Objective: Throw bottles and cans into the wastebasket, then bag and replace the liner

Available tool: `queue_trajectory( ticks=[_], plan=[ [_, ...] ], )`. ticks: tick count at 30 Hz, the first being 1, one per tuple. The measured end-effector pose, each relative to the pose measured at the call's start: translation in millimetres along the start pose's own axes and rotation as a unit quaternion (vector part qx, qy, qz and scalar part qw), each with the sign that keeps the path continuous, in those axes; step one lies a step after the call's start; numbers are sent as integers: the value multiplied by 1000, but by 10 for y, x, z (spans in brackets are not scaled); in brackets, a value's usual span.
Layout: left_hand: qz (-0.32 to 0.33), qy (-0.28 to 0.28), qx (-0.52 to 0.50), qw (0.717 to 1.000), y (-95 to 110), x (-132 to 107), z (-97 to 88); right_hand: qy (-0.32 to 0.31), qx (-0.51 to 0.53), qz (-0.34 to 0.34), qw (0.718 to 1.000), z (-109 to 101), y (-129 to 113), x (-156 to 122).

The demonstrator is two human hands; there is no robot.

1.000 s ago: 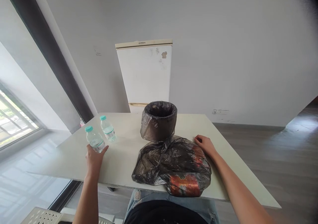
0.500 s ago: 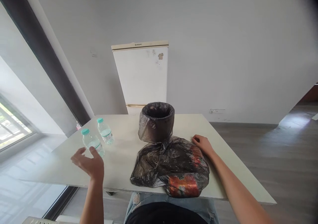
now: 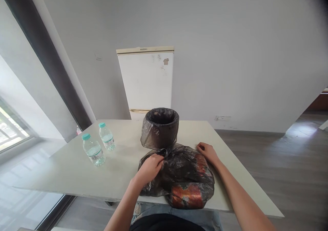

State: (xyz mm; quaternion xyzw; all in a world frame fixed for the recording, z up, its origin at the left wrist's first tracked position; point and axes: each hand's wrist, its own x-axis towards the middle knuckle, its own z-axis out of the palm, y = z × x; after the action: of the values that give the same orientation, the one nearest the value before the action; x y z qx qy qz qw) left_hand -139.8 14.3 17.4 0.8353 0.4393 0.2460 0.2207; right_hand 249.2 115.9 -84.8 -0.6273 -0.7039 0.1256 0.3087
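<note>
A dark translucent plastic bag (image 3: 181,169) lies on the table with red-orange packaging (image 3: 187,195) showing through it. My left hand (image 3: 151,166) is closed on the gathered upper part of this bag. Just behind stands a small bin (image 3: 160,132) lined with a similar dark bag folded over its rim. My right hand (image 3: 207,151) rests on the table at the bag's right side, fingers curled in; whether anything is in them is hidden.
Two clear water bottles with teal caps, a nearer one (image 3: 94,150) and a farther one (image 3: 107,137), stand upright on the left of the white table (image 3: 64,169). A white refrigerator (image 3: 147,81) stands against the wall beyond the table.
My left hand has moved right, from beside the nearer bottle to the dark bag, and its fingers have closed on the plastic. The right hand has stayed in place.
</note>
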Motion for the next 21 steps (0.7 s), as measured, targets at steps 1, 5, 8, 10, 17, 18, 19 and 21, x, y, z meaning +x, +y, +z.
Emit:
queue_trajectory(
  ticks=[1, 5, 8, 10, 17, 18, 19, 21],
  plan=[
    [2, -5, -29, 1000, 68, 3, 11, 0, 0, 0, 1000, 2, 4, 1],
    [-1, -38, -218, 975, 299, -38, 58, 0, 4, 2, 1000, 6, 9, 2],
    [-7, -97, -316, 944, 368, -73, 126, -2, 7, 2, 1000, -1, 4, 1],
    [7, -138, -281, 950, 373, -80, 195, -4, 9, 2, 1000, -10, -6, 2],
    [-96, -16, -12, 995, 426, -42, 354, -7, 11, 6, 1000, -32, -45, -2],
    [-111, -16, 21, 993, 441, -38, 333, -7, 10, 6, 1000, -31, -47, -4],
    [-126, -26, 48, 990, 453, -35, 307, -6, 10, 6, 1000, -31, -50, -6],
    [-145, -63, 82, 984, 462, -30, 258, -5, 10, 7, 1000, -31, -56, -9]
  ],
)
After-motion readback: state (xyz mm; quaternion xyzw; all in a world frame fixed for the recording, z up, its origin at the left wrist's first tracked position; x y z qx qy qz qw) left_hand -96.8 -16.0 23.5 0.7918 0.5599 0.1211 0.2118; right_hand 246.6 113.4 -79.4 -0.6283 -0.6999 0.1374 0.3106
